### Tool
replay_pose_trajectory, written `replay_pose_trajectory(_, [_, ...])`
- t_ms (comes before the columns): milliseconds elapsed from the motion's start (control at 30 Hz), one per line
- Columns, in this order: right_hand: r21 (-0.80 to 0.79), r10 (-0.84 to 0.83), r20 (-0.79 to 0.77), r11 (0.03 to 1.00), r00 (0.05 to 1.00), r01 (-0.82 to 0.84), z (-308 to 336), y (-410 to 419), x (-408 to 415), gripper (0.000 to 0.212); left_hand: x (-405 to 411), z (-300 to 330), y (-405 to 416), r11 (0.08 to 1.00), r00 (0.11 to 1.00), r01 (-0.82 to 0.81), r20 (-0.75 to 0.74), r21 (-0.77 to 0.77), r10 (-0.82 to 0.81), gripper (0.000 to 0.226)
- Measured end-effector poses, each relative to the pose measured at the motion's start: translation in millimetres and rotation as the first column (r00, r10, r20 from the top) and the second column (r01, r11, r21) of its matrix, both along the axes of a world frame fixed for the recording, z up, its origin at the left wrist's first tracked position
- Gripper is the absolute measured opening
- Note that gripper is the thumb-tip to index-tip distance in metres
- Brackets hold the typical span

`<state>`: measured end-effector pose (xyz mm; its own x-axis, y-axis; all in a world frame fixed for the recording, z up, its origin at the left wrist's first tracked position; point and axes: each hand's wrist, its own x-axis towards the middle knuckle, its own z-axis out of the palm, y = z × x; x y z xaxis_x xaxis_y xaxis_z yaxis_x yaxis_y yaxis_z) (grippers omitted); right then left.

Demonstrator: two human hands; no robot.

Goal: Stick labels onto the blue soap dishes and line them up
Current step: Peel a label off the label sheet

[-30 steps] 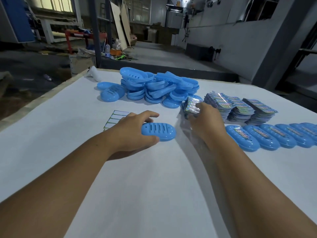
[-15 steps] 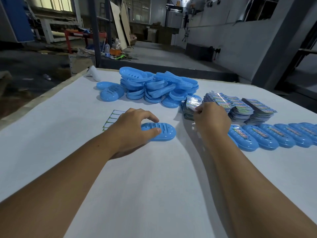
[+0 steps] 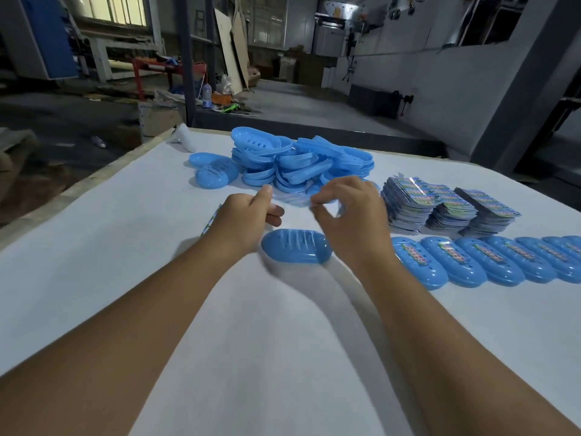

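Observation:
An unlabelled blue soap dish (image 3: 295,250) lies slots-up on the white table (image 3: 125,247), just below both hands. My right hand (image 3: 352,221) pinches a thin, glossy label (image 3: 294,199) that is blurred in the air above the dish. My left hand (image 3: 248,223) hovers at the label's left end, thumb raised and apart from its curled fingers; it does not touch the dish. A row of several labelled blue dishes (image 3: 471,262) runs to the right. Behind the hands a pile of unlabelled blue dishes (image 3: 298,162) is heaped up.
Three fanned stacks of colourful labels (image 3: 440,206) stand behind the row of dishes. A sheet with green-edged labels (image 3: 210,222) peeks out left of my left wrist. A white object (image 3: 184,138) lies at the table's far left corner. The wooden table edge (image 3: 78,187) runs along the left.
My left hand let go of the dish and rose toward the label. My right hand drew a label off the stack and brought it left over the dish.

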<state>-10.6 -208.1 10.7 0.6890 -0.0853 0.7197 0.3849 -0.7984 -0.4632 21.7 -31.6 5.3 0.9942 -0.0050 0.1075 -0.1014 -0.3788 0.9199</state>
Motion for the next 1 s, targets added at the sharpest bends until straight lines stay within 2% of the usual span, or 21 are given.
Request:
replay_pose_trajectory(67, [0.007,0.089,-0.031,0.996,0.996,-0.089,-4,17,-2,0.011,1,1,2,0.997,0.999,-0.05,0.014,-0.051,0.051,0.046])
replay_pose_trajectory(167, [0.024,0.182,-0.158,0.983,0.97,-0.181,-8,26,-3,0.014,0,2,8,0.989,0.995,-0.086,0.032,-0.121,0.09,0.023])
replay_pose_trajectory(267, [0.099,0.287,-0.261,0.958,0.922,-0.27,-14,25,-6,0.033,1,2,11,0.986,0.998,-0.058,-0.002,-0.154,0.059,0.013])
replay_pose_trajectory(333, [0.202,0.281,-0.231,0.95,0.931,-0.237,-17,26,-5,0.035,2,2,11,0.988,1.0,-0.022,-0.002,-0.153,0.022,0.009])
replay_pose_trajectory(433, [0.438,0.213,-0.228,0.894,0.95,-0.096,-13,26,2,0.016,0,1,8,0.989,0.999,0.047,0.019,-0.141,-0.044,0.01])
replay_pose_trajectory(500, [0.537,0.199,-0.229,0.843,0.953,-0.047,-10,22,6,0.006,-2,-1,5,0.988,0.996,0.091,0.018,-0.123,-0.089,0.011])
replay_pose_trajectory(567, [0.565,0.202,-0.234,0.824,0.951,-0.036,-10,17,8,0.01,-2,-2,4,0.99,0.995,0.096,0.038,-0.108,-0.092,0.012])
replay_pose_trajectory(767, [0.561,0.221,-0.231,0.826,0.948,-0.056,-9,16,7,0.011,5,3,8,0.997,0.993,-0.05,0.107,-0.061,0.056,0.027])
replay_pose_trajectory(1000, [0.55,0.243,-0.243,0.832,0.939,-0.074,-9,14,8,0.014,4,2,10,1.0,0.986,0.008,0.166,-0.002,-0.008,0.025])
